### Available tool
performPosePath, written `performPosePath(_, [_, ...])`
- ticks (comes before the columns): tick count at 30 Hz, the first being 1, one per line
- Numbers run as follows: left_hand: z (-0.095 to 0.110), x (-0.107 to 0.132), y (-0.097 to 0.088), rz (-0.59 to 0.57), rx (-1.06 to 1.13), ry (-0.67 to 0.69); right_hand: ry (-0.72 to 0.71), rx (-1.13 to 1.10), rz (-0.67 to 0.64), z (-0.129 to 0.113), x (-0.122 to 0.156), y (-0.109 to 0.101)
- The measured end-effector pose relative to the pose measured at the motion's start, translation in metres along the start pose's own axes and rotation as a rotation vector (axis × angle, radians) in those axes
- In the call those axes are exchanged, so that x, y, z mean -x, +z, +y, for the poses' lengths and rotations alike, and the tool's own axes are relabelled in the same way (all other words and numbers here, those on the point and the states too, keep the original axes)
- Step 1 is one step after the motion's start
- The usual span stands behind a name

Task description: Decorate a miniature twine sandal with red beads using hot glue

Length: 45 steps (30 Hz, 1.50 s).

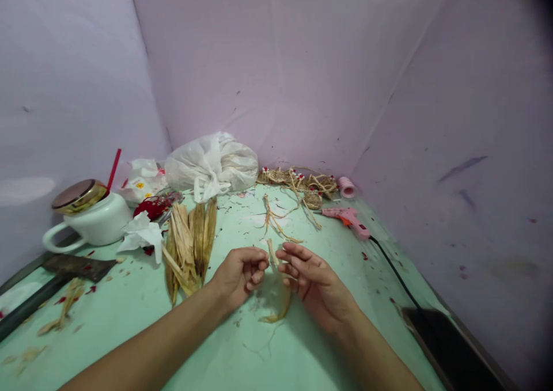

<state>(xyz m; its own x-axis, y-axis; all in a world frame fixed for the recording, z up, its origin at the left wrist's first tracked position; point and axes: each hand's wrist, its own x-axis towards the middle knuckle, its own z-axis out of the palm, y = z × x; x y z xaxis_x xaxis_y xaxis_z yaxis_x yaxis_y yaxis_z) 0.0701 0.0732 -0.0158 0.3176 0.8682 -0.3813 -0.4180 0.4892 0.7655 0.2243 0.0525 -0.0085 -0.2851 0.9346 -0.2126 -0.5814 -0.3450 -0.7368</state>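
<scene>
My left hand [242,276] is curled, thumb and forefinger pressed together; whatever lies in the pinch is too small or hidden to tell. Just to its right, my right hand [322,284] has bent fingers spread apart. A pale dried husk strip [286,303] runs between the hands, partly behind the right fingertips, its lower end curving left over the table. Whether the right fingers touch it, I cannot tell. Beyond the hands lies a thin, branching twisted-fibre piece [268,212]. Several wide dried husks [190,241] are piled left of my left hand.
On the green table [224,350], a white mug [101,221] with a gold-rimmed lid stands left, near a dark hatchet-like tool [80,267]. A white plastic bag [211,163] and braided cord [280,176] lie at the back. A pink glue gun [349,219] trails a black cable right.
</scene>
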Motion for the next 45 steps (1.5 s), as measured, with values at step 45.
performPosePath(45, [0.005,-0.001,-0.003,0.026,-0.106,0.214,-0.477,1.294,0.582,-0.017,-0.004,-0.020])
